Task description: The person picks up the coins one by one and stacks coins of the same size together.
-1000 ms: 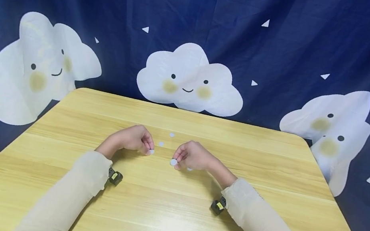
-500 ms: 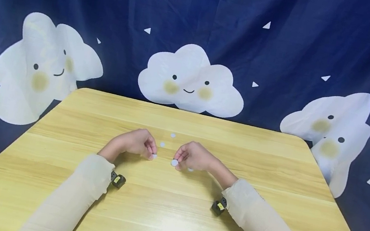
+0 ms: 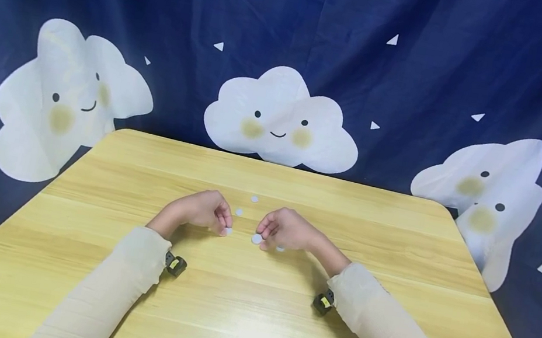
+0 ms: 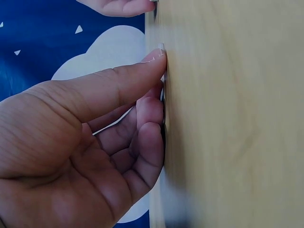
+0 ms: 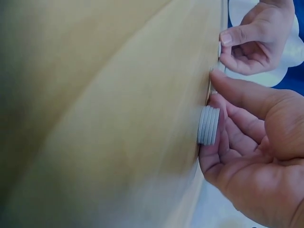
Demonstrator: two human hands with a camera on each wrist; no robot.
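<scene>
In the head view my left hand (image 3: 203, 208) pinches a small white disc (image 3: 228, 231) at its fingertips, low against the tabletop. Facing it, my right hand (image 3: 288, 229) has its thumb and fingertips on another white disc (image 3: 257, 239). Seen from the right wrist, a short stack of several light grey discs (image 5: 208, 126) stands on the wood beside the right hand's curled fingers. The left hand's disc (image 5: 219, 49) shows there edge-on. In the left wrist view, the left thumb and fingers touch the table and mostly hide their disc.
Two more white discs lie apart on the wooden table (image 3: 239, 300): one disc (image 3: 239, 212) just beyond the hands, another disc (image 3: 254, 199) farther back. A dark blue curtain (image 3: 184, 13) with cloud prints hangs behind the table's far edge.
My left hand has moved slightly right and nearer with its disc, narrowing the gap to the right hand. The right hand stays almost still. The head view has shifted a little.
</scene>
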